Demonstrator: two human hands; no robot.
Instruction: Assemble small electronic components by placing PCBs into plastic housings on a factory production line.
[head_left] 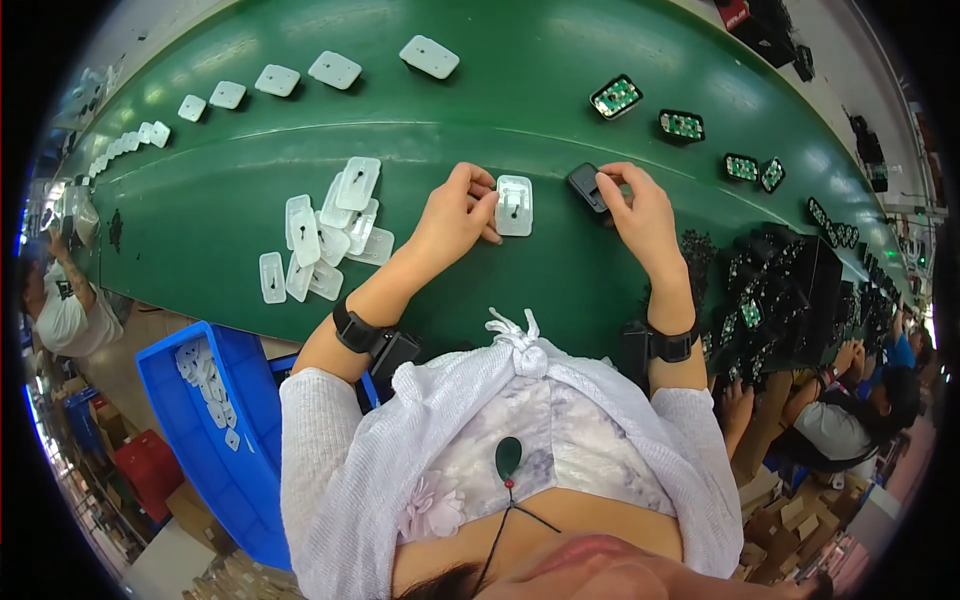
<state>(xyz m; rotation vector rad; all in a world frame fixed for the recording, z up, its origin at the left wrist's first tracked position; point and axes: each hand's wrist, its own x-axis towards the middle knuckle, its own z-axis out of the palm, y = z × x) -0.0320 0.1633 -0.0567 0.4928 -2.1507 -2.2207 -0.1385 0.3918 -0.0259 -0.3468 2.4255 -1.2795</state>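
Observation:
My left hand (462,212) has its thumb and fingers closed at the left edge of a translucent white plastic shell (515,192), whose hollow side faces up with a small dark piece in its middle. To the right, my right hand (637,208) grips a small black plastic casing (584,186) between thumb and fingers, slightly tilted. What lies on the casing's underside is hidden. Left of my left forearm lies a loose pile of similar white shells (331,241), several of them with a dark spot in the middle.
A line of white shells (335,70) runs along the far left of the green table (470,110). Black casings with green circuit boards (682,125) line the far right. Many dark parts (770,290) are heaped at right. A blue bin (255,400) with white pieces stands lower left. Co-workers sit both sides.

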